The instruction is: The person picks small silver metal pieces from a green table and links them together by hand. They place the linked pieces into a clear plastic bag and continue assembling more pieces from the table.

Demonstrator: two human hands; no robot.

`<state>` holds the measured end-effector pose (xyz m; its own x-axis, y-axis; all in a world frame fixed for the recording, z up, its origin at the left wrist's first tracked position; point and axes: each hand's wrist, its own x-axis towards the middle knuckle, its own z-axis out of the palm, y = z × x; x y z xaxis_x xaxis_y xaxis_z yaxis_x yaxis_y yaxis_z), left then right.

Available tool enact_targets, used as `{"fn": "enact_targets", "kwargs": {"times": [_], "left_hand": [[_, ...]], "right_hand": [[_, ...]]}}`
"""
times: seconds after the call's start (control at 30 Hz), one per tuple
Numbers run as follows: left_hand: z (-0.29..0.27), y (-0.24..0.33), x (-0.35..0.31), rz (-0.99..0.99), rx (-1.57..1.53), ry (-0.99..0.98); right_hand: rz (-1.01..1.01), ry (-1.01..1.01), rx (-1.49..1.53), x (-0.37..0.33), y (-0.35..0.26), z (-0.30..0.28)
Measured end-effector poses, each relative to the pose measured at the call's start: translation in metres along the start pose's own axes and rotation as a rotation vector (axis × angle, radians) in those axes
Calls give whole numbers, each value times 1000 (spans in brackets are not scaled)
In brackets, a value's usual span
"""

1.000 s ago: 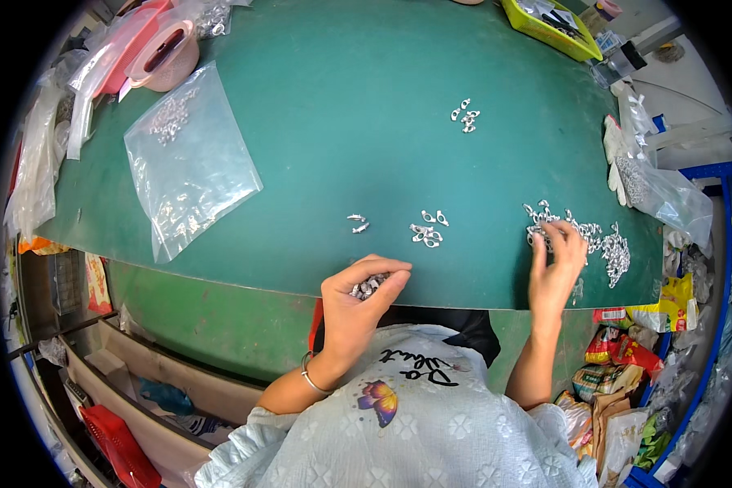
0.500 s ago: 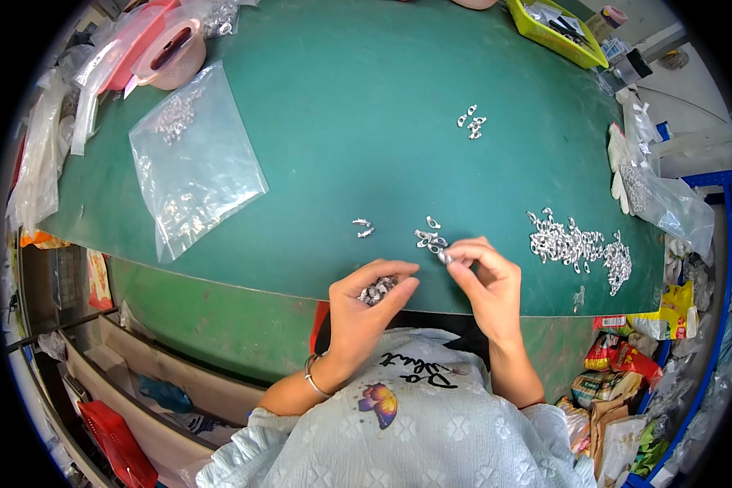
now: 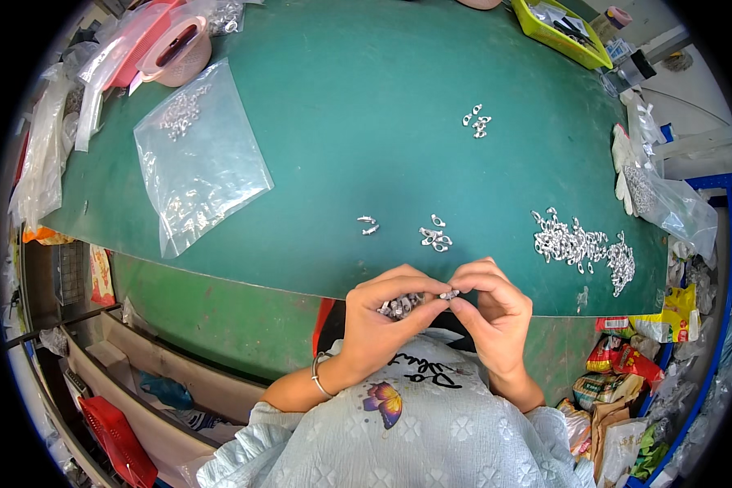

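My left hand (image 3: 372,324) is curled around a handful of small silver lobster clasps (image 3: 400,307) that show in its palm. At its fingertips, my right hand (image 3: 498,319) pinches a single silver clasp (image 3: 449,295) between thumb and forefinger; the two hands meet there, just over the table's near edge. Just beyond them lies a small group of loose clasps (image 3: 437,237), with a couple more clasps (image 3: 368,225) to its left. A large pile of clasps (image 3: 569,242) spreads to the right, and another small cluster (image 3: 480,124) sits farther back.
On the green tabletop (image 3: 342,122), a clear plastic bag (image 3: 211,175) with small pieces inside lies at left. Pink baskets (image 3: 175,65) stand far left, a yellow-green tray (image 3: 561,37) far right. A glove (image 3: 622,167) and another filled bag (image 3: 675,207) lie along the right edge.
My right hand has drawn back from the small group toward my body with a clasp. My left hand has moved right, and the fingertips of both now meet.
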<state>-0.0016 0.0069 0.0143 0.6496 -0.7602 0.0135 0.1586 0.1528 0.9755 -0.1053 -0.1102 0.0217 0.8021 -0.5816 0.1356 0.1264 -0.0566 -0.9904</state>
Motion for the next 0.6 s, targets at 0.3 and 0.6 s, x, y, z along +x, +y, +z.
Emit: {"fn": "enact_targets", "kwargs": {"times": [0.3, 0.6], "left_hand": [[-1, -4, -3, -340, -360, -59], [0, -5, -3, -402, -509, -102]], "right_hand": [[5, -20, 156, -4, -1, 3], [-67, -5, -14, -3, -8, 6]]}}
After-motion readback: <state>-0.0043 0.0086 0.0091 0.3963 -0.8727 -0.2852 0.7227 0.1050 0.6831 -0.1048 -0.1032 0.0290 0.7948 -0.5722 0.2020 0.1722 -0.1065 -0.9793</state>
